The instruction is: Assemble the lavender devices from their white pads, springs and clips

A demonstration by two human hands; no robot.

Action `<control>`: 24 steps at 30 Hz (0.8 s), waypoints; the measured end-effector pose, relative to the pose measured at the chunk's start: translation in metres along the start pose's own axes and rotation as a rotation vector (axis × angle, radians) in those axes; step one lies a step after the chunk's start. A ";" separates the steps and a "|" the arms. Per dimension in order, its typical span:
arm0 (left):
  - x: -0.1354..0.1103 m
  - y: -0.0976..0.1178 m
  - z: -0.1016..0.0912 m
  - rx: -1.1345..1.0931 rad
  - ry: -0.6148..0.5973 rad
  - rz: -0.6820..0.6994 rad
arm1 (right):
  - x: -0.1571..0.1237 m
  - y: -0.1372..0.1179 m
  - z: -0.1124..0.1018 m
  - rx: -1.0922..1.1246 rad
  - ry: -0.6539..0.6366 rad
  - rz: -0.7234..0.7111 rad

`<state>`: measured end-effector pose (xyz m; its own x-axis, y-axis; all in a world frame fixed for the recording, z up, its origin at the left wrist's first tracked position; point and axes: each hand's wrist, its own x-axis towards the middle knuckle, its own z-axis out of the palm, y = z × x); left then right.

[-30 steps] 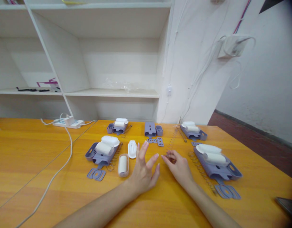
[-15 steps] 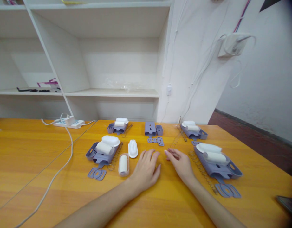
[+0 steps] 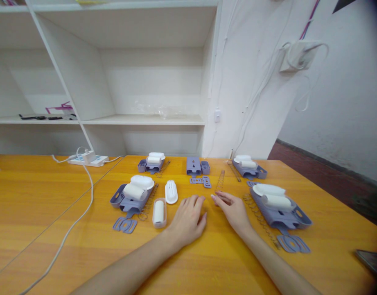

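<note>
My left hand rests on the wooden table, palm down with fingers loosely bent and thumb apart, holding nothing. Beside it are a clear case with a white roll and a white oval ribbed part. To the right, my right hand lies with thumb and index finger slightly apart. Just beyond its fingertips is a thin metal coil spring; whether they touch I cannot tell. Farther back sit a purple-grey housing, a small purple-grey cup and flat slotted pieces.
Similar sets of purple-grey housings with white rolls and springs stand at left and right, one large housing near my right forearm. A power strip with a white cable lies at left. A dark flat object is at lower right.
The spring beyond my right fingertips was stretched out slantwise to the right; now it is shorter and points almost straight away. My hands have barely moved.
</note>
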<state>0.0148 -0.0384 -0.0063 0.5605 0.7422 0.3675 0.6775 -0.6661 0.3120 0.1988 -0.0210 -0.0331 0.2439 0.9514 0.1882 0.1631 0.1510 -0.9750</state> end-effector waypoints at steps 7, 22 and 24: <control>0.000 0.000 0.000 -0.011 0.023 0.011 | -0.001 -0.004 0.000 0.020 -0.008 -0.006; -0.001 0.002 -0.001 -0.004 0.020 0.018 | -0.002 -0.002 -0.001 0.020 -0.041 -0.054; -0.001 0.001 0.000 -0.005 0.022 0.016 | -0.004 -0.004 -0.001 0.012 -0.070 -0.086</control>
<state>0.0151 -0.0401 -0.0059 0.5609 0.7295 0.3915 0.6659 -0.6785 0.3103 0.1984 -0.0256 -0.0295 0.1624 0.9510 0.2631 0.1689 0.2359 -0.9570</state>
